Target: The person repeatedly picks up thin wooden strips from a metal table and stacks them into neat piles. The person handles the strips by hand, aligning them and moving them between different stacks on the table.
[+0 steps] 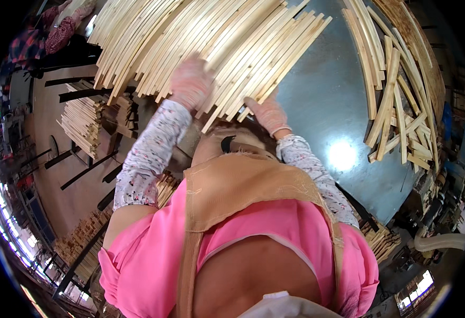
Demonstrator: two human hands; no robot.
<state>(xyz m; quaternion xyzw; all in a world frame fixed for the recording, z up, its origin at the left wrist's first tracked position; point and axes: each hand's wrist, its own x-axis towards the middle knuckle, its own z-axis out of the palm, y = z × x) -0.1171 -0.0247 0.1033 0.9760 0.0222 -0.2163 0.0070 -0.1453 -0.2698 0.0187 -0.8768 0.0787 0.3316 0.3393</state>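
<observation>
A wide layer of long pale wooden strips lies side by side on a smooth grey metal table, with uneven near ends. My left hand, in a pinkish glove, is over the near part of the strips. Motion smears its fingers, so their grip does not show. My right hand, gloved too, is at the near ends on the right side of the layer. Its thumb lies across the strip ends while the other fingers are partly hidden beside them. Patterned sleeve covers reach up both forearms.
The metal table extends to the right. A jumbled pile of wooden pieces lies on its right side. At the left, a stack of strips sits near dark metal bars. Another person's gloved arm is at upper left.
</observation>
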